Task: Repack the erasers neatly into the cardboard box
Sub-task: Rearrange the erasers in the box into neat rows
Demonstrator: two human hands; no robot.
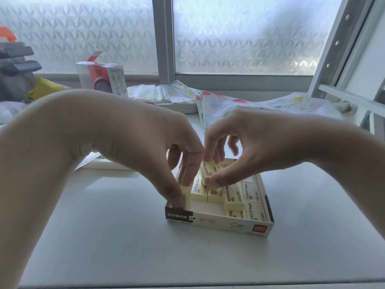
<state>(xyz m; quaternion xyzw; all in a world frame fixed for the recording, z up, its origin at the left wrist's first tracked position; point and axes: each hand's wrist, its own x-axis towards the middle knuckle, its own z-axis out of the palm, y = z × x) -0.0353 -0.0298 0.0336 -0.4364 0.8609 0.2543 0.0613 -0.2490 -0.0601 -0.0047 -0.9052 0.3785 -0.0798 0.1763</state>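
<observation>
The cardboard box [218, 223] sits open on the white table [104, 236], slightly right of the frame's centre. Pale yellow erasers [233, 198] lie inside it, filling the right and rear portions; a bare strip of box floor shows at the front left.

The left hand [158, 147] enters from the left edge of the frame, wrist bent downward. Its thumb presses on the front-left corner of the box, and its fingers curl down around an eraser at the left side of the box.

The right hand [245, 147] enters from the right edge, wrist arched. Its thumb and forefinger pinch a single eraser [208, 168] by its two ends, holding it tilted above the packed rows near the box centre. The remaining fingers are raised and loosely curled.

Patterned paper packets [229, 105] lie behind the hands, below the frosted window [239, 34].
</observation>
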